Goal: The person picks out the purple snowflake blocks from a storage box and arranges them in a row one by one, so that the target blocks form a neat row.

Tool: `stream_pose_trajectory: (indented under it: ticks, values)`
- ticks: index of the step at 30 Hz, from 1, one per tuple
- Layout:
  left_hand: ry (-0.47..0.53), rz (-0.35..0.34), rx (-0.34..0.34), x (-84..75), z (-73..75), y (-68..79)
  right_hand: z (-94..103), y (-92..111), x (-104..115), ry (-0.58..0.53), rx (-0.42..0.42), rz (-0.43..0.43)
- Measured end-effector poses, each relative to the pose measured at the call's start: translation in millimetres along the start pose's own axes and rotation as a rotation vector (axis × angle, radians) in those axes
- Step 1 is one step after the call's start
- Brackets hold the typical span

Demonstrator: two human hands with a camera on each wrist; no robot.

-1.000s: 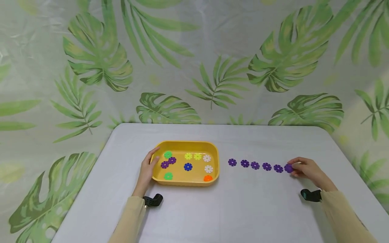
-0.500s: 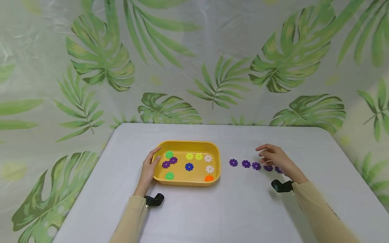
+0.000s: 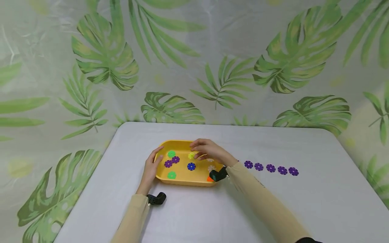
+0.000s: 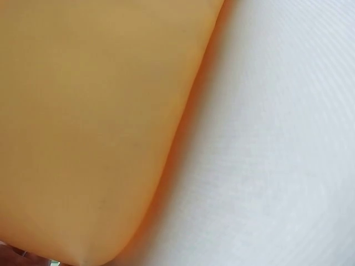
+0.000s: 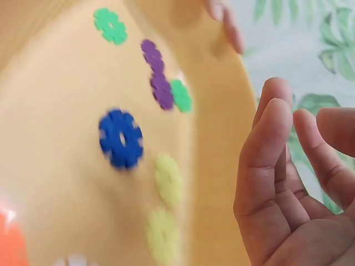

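Note:
My left hand [image 3: 150, 169] holds the left rim of a yellow plastic tray [image 3: 188, 182], its thumb over the inner side. In the left wrist view, the tray's wall [image 4: 94, 127] fills much of the picture. My right hand [image 3: 211, 150] hovers over the tray's right part with loosely bent fingers and nothing between them. Inside lie notched snowflake discs: a blue disc [image 5: 121, 138], two purple discs [image 3: 172, 161] overlapping, two green discs [image 3: 171, 175], yellow discs [image 5: 165, 235], white discs [image 3: 211, 167] and an orange disc [image 3: 210, 179], partly hidden behind the right wrist.
To the tray's right, several purple discs [image 3: 270, 168] form a row on the white table [image 3: 194, 212]; the right forearm mostly hides the row's left end. Behind the table hangs a leaf-patterned cloth [image 3: 170, 67].
My right hand has let go of the purple disc at the row's right end and moved left, over the tray. My left hand has stayed on the tray's rim.

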State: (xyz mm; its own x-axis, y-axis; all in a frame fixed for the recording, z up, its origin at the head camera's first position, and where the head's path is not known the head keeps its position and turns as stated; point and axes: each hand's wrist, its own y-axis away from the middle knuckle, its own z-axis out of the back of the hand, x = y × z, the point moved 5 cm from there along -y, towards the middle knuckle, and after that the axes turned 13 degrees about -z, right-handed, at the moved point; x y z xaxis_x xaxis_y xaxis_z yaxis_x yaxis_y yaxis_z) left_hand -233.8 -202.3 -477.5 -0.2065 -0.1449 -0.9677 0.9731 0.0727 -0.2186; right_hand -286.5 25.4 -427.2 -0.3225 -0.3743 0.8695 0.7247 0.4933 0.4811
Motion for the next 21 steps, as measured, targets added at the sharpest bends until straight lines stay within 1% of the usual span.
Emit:
stream_pose_trajectory:
  ticks: [5, 7, 10, 13, 16, 19, 21]
  values:
    - [-0.018, -0.001, 0.018, -19.6, -2.4, 4.9, -36.6, -35, 3, 0.017, 0.039, -0.081]
    - [-0.026, 0.001, 0.021, -22.1, -3.0, 5.7, -46.1, -45, 2, 0.005, 0.037, -0.118]
    - [-0.024, 0.002, 0.024, -23.3, -3.6, 5.9, -55.6, -54, 1, -0.028, 0.034, -0.172]
    - [-0.008, 0.007, 0.024, -18.9, -3.7, 4.0, -60.0, -59, 1, -0.031, 0.011, -0.192]
    - [0.008, 0.005, 0.011, -6.2, -1.8, 0.7, -62.2, -61, 1, -0.028, -0.007, -0.194]
    - [-0.001, -0.02, -0.004, 6.8, -0.1, -3.0, -63.3, -64, 0, -0.022, -0.015, -0.193]
    - [-0.021, -0.035, -0.009, 11.2, 0.0, -4.0, -63.8, -64, 0, -0.006, -0.018, -0.19]
